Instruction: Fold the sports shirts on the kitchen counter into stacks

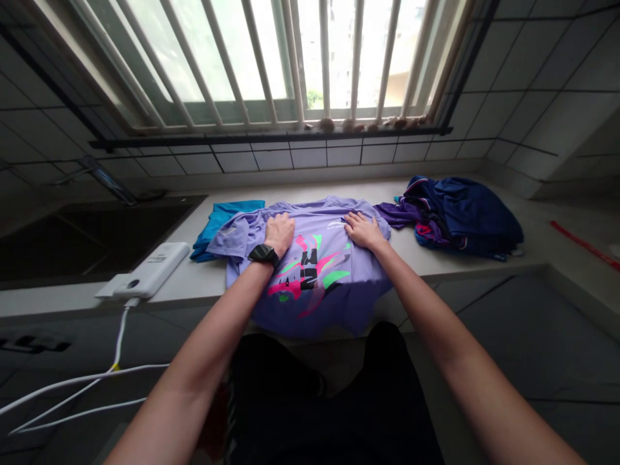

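A lavender T-shirt point(334, 258) with a pink, green and black print lies spread over the counter, its lower part hanging past the front edge. My left hand point(281, 232), with a black band on the wrist, rests on the upper left of the shirt. Its fingers look curled toward the cloth; whether they pinch it is hard to see. On the upper right chest, beside a small white logo, my right hand point(362, 230) lies flat with its fingers spread. Under the shirt's left sleeve sits a folded teal garment point(227, 216).
To the right is a heap of navy and purple clothes point(465, 216). A white power bank point(155, 268) with a white cable point(121, 336) stands at the counter's left, near a dark sink point(97, 232) and faucet point(109, 181). A barred window point(300, 71) is behind.
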Available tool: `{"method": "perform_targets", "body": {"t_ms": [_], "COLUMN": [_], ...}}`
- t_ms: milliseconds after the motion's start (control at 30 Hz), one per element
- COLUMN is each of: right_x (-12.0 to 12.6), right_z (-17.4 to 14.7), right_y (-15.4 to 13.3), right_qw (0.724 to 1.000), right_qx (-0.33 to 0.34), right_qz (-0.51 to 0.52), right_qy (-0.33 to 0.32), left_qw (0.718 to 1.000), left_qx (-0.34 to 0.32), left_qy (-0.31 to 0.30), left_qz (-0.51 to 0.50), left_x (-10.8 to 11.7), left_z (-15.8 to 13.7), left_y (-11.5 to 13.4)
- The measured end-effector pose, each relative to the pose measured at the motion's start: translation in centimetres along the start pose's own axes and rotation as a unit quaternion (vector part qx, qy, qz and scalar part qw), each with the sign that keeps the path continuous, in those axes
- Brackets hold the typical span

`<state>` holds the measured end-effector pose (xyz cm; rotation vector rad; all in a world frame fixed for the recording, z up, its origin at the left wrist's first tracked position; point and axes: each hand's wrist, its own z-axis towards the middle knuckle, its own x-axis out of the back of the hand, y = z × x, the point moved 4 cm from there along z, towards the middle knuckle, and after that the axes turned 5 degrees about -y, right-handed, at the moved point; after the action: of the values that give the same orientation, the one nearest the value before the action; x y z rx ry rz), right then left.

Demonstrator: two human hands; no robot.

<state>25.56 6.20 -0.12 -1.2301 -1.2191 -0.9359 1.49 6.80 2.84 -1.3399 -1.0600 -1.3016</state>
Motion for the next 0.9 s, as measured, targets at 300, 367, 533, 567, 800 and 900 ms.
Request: {"method": "perform_targets", "body": {"t_ms": [300, 367, 533, 567, 800, 900], "right_x": [-0.3, -0.3, -0.1, -0.1, -0.1, -0.1], "right_z": [-0.1, -0.1, -0.2, -0.3, -0.4, -0.3], "right_y": [-0.3, -0.3, -0.3, -0.3, -0.4, -0.3], "right_qw": [0.999, 0.999, 1.0, 1.0, 1.0, 1.0], "right_qx": [0.039, 0.028, 0.013, 0.014, 0.019, 0.017], "right_qz": [0.001, 0.003, 0.013, 0.015, 0.015, 0.014], "right_qy": [0.02, 0.016, 0.012, 0.011, 0.0, 0.0], "left_qw": [0.983, 0.962, 0.914, 0.906, 0.753, 0.752], "left_qx": [0.059, 0.167, 0.303, 0.295, 0.237, 0.282], "left_qy": [0.036, 0.088, 0.003, -0.005, 0.205, 0.274], "left_qz": [-0.172, -0.199, -0.269, -0.302, -0.579, -0.529], "left_x": [-0.8, -1.7, -6.5, -7.2, -8.4, -7.9], "left_z": [-14.7, -18.4, -23.5, -23.6, -22.8, -23.6], "left_y": [-3.8, -6.2, -9.0, -9.0, -9.9, -11.5]}}
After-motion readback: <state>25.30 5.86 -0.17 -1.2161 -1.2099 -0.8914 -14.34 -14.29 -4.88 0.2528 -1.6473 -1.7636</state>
